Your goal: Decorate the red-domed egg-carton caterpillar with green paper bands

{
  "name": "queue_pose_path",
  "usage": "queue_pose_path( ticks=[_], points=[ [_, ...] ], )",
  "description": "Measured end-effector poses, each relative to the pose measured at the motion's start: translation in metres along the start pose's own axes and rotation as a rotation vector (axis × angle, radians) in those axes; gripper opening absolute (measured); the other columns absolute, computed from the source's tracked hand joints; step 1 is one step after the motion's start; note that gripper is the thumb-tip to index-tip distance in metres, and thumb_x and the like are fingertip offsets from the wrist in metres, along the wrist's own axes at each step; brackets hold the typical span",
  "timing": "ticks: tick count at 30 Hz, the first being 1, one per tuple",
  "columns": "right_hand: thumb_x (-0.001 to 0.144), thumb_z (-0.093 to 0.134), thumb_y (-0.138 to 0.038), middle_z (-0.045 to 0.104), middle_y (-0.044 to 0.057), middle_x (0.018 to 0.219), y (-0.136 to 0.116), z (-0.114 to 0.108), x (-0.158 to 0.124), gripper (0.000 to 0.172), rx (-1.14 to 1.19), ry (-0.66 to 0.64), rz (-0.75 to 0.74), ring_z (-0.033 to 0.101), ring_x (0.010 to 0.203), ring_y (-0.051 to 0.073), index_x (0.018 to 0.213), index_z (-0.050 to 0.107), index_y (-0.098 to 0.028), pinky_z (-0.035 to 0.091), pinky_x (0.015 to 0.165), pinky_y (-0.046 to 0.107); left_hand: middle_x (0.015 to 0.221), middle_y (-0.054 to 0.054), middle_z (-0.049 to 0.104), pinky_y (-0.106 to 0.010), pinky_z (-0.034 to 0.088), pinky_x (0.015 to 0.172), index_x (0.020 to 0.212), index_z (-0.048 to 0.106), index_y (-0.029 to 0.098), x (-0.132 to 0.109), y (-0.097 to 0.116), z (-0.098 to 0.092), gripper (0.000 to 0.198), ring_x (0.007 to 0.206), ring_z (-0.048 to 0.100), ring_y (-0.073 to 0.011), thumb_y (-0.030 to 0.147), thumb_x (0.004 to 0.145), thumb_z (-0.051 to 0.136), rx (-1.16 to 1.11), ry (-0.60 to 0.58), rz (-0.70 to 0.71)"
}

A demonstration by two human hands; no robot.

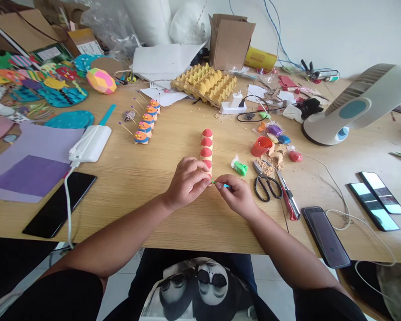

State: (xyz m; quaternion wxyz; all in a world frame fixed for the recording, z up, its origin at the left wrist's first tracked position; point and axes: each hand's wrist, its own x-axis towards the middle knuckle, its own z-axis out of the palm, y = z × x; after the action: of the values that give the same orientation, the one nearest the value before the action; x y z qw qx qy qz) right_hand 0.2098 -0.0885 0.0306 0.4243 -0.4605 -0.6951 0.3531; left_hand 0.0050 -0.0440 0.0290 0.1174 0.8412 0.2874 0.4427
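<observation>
A narrow egg-carton strip (206,142) lies lengthwise in front of me, its bumps topped with red clay. My left hand (187,183) is closed around the near end of the strip, hiding part of it. Between the thumb and fingers of my right hand (238,196) is a thin blue tool (226,185). Its tip, with a bit of green on it, points left at the strip's near end; whether it touches cannot be made out. A lump of green clay (240,168) in clear wrap sits just beyond my right hand.
Scissors (266,183), a red utility knife (289,196) and a phone (325,236) lie to the right. A red cup (261,146) and a white fan (341,107) stand farther back. A finished-looking orange-and-blue caterpillar (147,121), a power bank (91,143) and another phone (60,205) are left.
</observation>
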Motion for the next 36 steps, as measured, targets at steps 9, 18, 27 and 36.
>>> queue_pose_path(
  ticks=[9,18,27,36],
  points=[
    [0.099,0.055,-0.051,0.063,0.002,0.067,0.004,-0.002,0.001,0.035,-0.019,0.021,0.012,0.051,0.059,0.015,0.090,0.071,-0.021,0.041,0.058,0.028,0.104,-0.006,0.067,-0.045,0.044,0.097,0.089,0.070,0.026,-0.001,-0.001,0.001,0.007,0.103,0.056,-0.0232,0.030,0.093,0.065,0.030,-0.011,-0.029],
    [0.090,0.068,-0.053,0.058,0.000,0.067,0.003,-0.005,0.005,0.033,0.028,0.051,0.076,0.041,0.055,0.012,0.085,0.070,-0.021,0.034,0.053,0.028,0.102,-0.005,0.067,-0.044,0.044,0.097,0.089,0.072,0.027,0.001,-0.005,-0.001,0.009,0.103,0.055,-0.0230,0.032,0.093,0.067,0.038,0.017,-0.011],
    [0.094,0.061,-0.047,0.061,0.000,0.068,-0.004,-0.013,0.017,0.029,0.035,-0.041,0.131,0.051,0.062,0.013,0.094,0.072,-0.020,0.040,0.059,0.026,0.101,-0.007,0.066,-0.043,0.043,0.095,0.087,0.066,0.023,0.006,-0.007,-0.005,0.020,0.101,0.054,-0.0227,0.032,0.100,0.053,-0.013,0.080,-0.062],
    [0.085,0.067,-0.055,0.057,-0.001,0.064,0.001,-0.006,0.045,0.037,-0.030,0.028,0.238,0.046,0.061,0.013,0.086,0.074,-0.019,0.038,0.058,0.026,0.097,-0.006,0.066,-0.042,0.046,0.096,0.086,0.066,0.024,0.009,-0.023,-0.002,0.018,0.101,0.057,-0.0224,0.035,0.097,0.057,0.045,0.099,-0.201]
  ],
)
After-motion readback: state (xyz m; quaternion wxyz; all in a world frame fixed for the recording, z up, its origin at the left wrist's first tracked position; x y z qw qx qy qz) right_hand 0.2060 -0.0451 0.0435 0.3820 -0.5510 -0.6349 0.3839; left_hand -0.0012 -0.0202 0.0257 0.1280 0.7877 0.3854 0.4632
